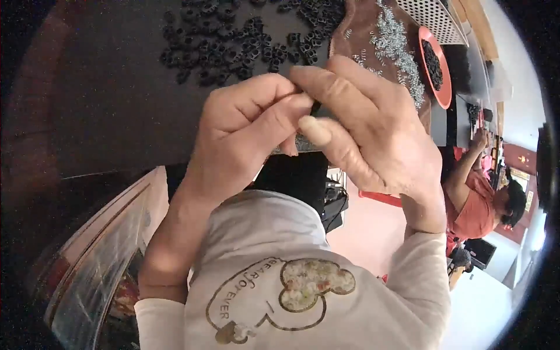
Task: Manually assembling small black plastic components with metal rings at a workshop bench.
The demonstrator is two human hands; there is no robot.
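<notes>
My two hands meet over the near edge of the dark table. The thumb and curled fingers of my left hand (248, 125) are pressed together on a small black part (315, 107). Only a sliver of it shows; the fingers hide the rest. My right hand (379, 125) closes in from the other side, its thumb and bent fingers around the same part. Beyond the hands lies a spread of small black plastic pieces (233, 49). Many small silvery metal springs (396, 44) are heaped on a brown cloth (364, 38) to the right.
An orange-red plate (446, 96) holding small black pieces sits right of the springs. A white perforated basket (437, 22) stands at the far right. Another person in a red top (475, 204) works farther right. A glass-fronted panel (111, 251) is at the lower left.
</notes>
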